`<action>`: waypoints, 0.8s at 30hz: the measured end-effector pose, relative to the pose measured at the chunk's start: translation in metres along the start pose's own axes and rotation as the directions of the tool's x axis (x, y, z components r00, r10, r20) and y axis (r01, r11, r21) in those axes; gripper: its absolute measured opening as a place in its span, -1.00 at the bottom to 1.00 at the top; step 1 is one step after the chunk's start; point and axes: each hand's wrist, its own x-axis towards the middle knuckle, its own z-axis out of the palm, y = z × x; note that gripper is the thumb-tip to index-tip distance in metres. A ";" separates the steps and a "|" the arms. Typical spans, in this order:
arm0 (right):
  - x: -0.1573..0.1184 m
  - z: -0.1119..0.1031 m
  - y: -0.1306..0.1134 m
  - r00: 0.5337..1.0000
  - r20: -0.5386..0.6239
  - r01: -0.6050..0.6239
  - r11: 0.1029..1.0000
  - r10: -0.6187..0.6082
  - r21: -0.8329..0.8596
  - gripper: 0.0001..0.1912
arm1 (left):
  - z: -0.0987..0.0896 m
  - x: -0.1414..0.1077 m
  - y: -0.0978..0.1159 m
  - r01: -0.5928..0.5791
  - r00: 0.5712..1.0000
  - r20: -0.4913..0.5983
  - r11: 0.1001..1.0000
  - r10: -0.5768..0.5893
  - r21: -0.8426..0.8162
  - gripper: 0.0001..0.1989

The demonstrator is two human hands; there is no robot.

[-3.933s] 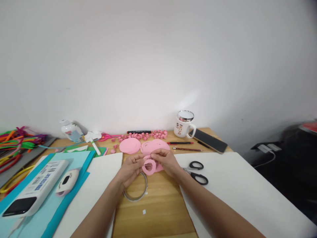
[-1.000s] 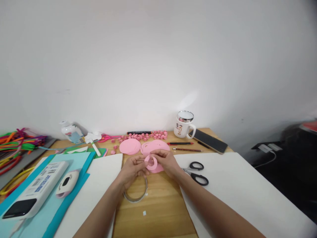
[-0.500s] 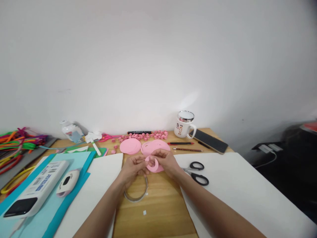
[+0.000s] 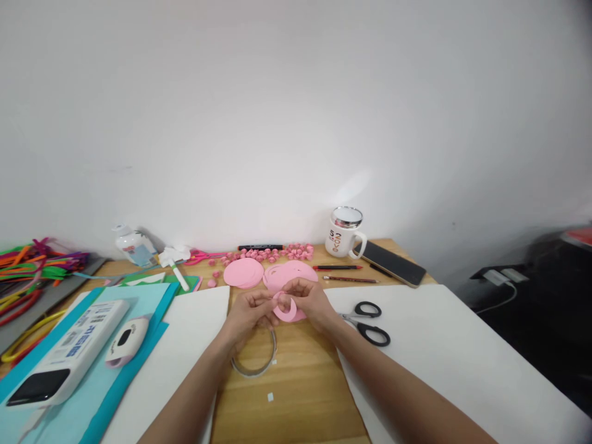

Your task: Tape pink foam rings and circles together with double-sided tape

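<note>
Left hand and right hand pinch a pink loop, centre of frame; they sit closer than seconds ago; it seems still being shaped.

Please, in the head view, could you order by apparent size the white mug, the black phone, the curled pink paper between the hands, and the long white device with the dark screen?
Long white device: largest by far.
White mug and black phone: too alike to rank.
Curled pink paper: smallest, partly hidden.
</note>
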 end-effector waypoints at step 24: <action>-0.004 0.000 0.003 0.988 0.132 -0.063 0.991 0.079 -0.118 -0.52 | 0.005 -0.002 -0.001 -0.014 1.000 -0.001 1.000 0.014 0.001 -0.76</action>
